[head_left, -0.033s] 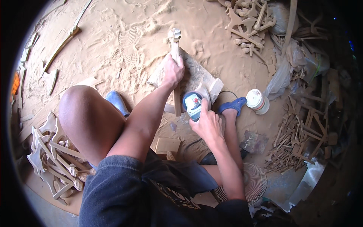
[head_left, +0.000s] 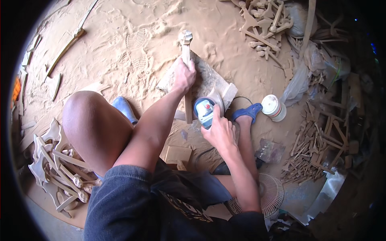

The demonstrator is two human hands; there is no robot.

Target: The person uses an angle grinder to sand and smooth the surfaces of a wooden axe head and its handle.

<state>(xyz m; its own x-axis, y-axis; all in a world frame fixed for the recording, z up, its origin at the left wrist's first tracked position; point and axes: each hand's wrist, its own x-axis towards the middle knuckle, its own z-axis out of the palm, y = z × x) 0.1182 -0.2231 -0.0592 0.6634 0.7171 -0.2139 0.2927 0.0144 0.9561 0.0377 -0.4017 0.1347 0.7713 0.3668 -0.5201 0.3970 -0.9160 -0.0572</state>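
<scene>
My left hand (head_left: 185, 76) is closed around a long wooden piece (head_left: 188, 108) with a faceted, carved knob at its far end. The piece points away from me, over a rough flat slab (head_left: 209, 74) on the sandy ground. My right hand (head_left: 222, 134) grips an angle grinder (head_left: 206, 113) with a silver head, a red button and a dark blue round disc. The grinder sits just right of the wood's near end; I cannot tell whether the disc touches it. My right palm hides most of its body.
Carved wooden parts lie heaped at left (head_left: 60, 168), at the far right (head_left: 267, 26), and as small sticks (head_left: 307, 150) on the right. A white tub (head_left: 274, 107) stands by my blue clog (head_left: 251, 111). A fan (head_left: 269, 197) is near my right elbow, and a wooden block (head_left: 177, 155) before my lap.
</scene>
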